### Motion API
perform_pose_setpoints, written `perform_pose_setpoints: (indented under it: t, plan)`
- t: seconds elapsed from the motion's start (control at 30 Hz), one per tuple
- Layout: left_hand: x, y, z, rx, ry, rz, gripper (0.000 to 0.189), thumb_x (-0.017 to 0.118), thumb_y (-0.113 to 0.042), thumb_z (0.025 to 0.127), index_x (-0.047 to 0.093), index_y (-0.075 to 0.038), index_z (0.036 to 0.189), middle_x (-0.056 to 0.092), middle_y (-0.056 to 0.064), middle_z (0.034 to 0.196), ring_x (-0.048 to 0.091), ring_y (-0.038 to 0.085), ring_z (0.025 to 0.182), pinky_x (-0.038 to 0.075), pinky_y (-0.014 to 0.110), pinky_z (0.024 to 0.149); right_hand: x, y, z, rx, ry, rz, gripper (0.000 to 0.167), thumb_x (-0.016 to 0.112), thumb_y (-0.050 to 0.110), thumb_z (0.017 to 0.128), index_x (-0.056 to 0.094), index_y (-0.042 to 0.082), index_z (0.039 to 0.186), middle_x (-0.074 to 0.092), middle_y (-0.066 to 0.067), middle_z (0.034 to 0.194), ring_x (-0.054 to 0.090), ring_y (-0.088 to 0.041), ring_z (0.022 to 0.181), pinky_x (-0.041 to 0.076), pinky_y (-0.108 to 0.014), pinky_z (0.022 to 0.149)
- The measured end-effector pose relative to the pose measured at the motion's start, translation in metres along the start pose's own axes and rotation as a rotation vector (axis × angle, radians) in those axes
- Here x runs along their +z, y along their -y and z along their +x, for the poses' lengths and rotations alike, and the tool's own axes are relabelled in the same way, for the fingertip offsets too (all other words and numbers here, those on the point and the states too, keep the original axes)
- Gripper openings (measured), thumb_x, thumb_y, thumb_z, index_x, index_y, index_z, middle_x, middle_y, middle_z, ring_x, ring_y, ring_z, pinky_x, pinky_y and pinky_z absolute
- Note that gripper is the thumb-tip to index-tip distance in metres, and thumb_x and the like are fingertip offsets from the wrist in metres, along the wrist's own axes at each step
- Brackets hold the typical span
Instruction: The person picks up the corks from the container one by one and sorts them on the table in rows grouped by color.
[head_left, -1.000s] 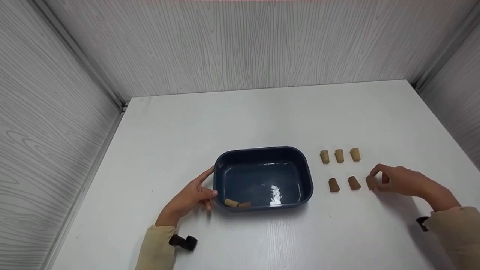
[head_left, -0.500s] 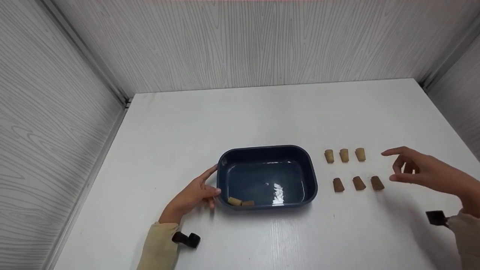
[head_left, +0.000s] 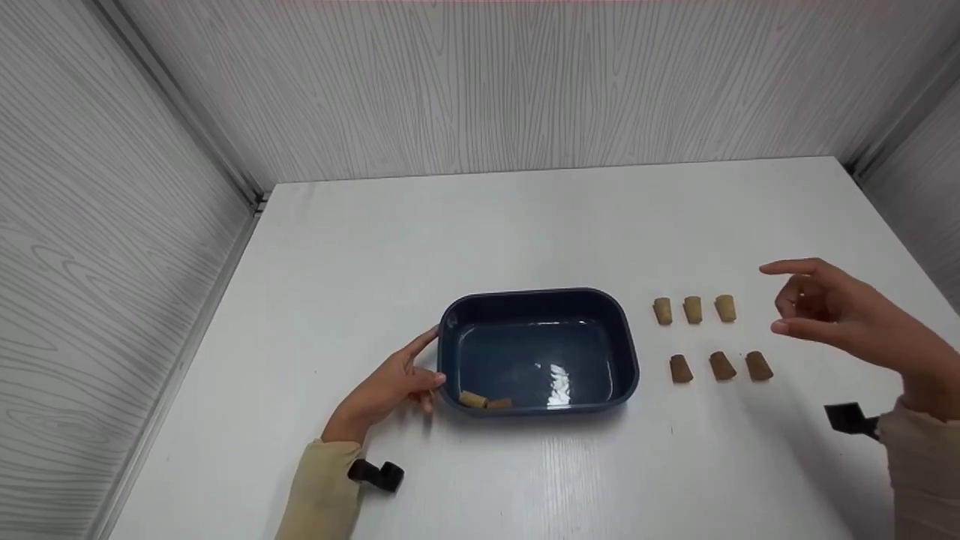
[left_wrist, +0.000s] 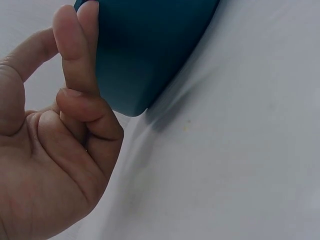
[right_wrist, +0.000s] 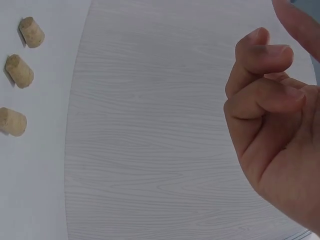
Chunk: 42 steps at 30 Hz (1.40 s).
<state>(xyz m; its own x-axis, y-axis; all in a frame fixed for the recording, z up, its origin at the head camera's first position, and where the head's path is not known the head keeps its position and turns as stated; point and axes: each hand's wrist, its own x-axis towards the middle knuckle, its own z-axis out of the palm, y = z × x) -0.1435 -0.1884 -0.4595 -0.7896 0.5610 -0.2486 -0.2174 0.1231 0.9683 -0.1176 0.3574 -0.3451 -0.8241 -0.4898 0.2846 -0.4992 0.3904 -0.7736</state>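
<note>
A deep blue rectangular tray point(head_left: 540, 352) sits on the white table. My left hand point(head_left: 384, 390) holds its left side, thumb at the rim and index finger along the outer wall. Inside, by the near left corner, lie a pale cork stopper point(head_left: 473, 400) and a browner one point(head_left: 499, 403). To the tray's right, three pale cork stoppers point(head_left: 693, 310) form the far row, with three dark brown stoppers point(head_left: 722, 366) nearer me. My right hand point(head_left: 840, 307) is raised to the right of both rows, thumb and index finger spread apart, nothing between them.
Grey wood-grain panels point(head_left: 480, 90) close off the back and sides of the table point(head_left: 525, 232). Each wrist bears a black camera mount point(head_left: 376, 475). The tray's outer wall point(left_wrist: 135, 55) fills the top of the left wrist view.
My right hand has drawn away from the rightmost brown stopper, first rightward, then farther back and up. That stopper stays in its row. My left hand keeps its place at the tray.
</note>
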Motion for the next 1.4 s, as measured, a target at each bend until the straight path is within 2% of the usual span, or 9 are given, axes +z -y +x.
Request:
perform_pose_setpoints:
  t: [0.17,0.33,0.7,0.8,0.93,1.07,1.4]
  plan:
    - [0.0,-0.001,0.001,0.002,0.003,-0.001,0.086,0.065,-0.015,0.092,0.009,-0.016,0.157,0.066,-0.006,0.065,0.063,0.009,0.053,0.052,0.024,0.061,0.008,-0.001,0.016,-0.018,0.039,0.039,0.057,0.061,-0.017,0.083,0.043,-0.005,0.136,0.052,-0.001,0.083,0.044,-0.008,0.059,0.035,-0.026,0.051]
    - [-0.002,0.0,0.001,0.007,0.0,0.002,0.085,0.065,-0.015,0.092,0.01,-0.017,0.157,0.066,-0.007,0.064,0.063,0.009,0.053,0.052,0.025,0.06,0.02,-0.001,0.034,-0.061,0.124,0.085,0.058,0.06,-0.018,0.084,0.041,-0.006,0.138,0.054,-0.002,0.084,0.048,-0.009,0.06,0.039,-0.026,0.052]
    - [-0.004,0.001,-0.004,0.007,-0.007,-0.005,0.086,0.064,-0.013,0.092,0.009,-0.016,0.157,0.066,-0.007,0.066,0.063,0.009,0.053,0.053,0.025,0.062,0.043,0.018,0.073,-0.044,0.222,0.039,0.054,0.061,-0.01,0.088,0.043,0.002,0.138,0.054,0.005,0.083,0.052,-0.007,0.061,0.046,-0.023,0.058]
    - [-0.004,0.002,-0.005,0.012,0.002,-0.015,0.086,0.064,-0.012,0.092,0.007,-0.014,0.157,0.067,-0.006,0.068,0.063,0.008,0.053,0.052,0.025,0.061,0.05,0.021,0.081,-0.05,0.25,0.041,0.052,0.061,-0.007,0.089,0.043,0.002,0.137,0.053,0.005,0.084,0.053,-0.011,0.06,0.046,-0.023,0.057]
    - [-0.005,0.004,-0.008,0.016,0.012,-0.018,0.086,0.064,-0.012,0.092,0.007,-0.012,0.157,0.067,-0.006,0.067,0.063,0.007,0.053,0.052,0.024,0.06,0.061,0.023,0.091,-0.011,0.283,0.033,0.05,0.062,0.0,0.091,0.044,0.005,0.137,0.054,0.004,0.083,0.054,-0.011,0.057,0.046,-0.026,0.051]
    - [-0.004,0.006,-0.01,0.009,0.003,-0.01,0.086,0.065,-0.012,0.092,0.008,-0.012,0.157,0.066,-0.006,0.067,0.063,0.007,0.052,0.052,0.024,0.06,0.07,0.026,0.104,0.034,0.305,0.013,0.046,0.063,0.007,0.093,0.045,0.009,0.135,0.052,0.002,0.082,0.051,-0.006,0.054,0.041,-0.025,0.046]
    - [-0.004,0.001,-0.012,0.01,-0.002,0.018,0.085,0.065,-0.013,0.092,0.01,-0.014,0.157,0.067,-0.007,0.066,0.063,0.009,0.053,0.051,0.024,0.06,0.094,0.028,0.123,0.053,0.332,0.04,0.044,0.064,0.011,0.093,0.047,0.009,0.134,0.052,-0.004,0.086,0.045,-0.007,0.055,0.04,-0.022,0.045]
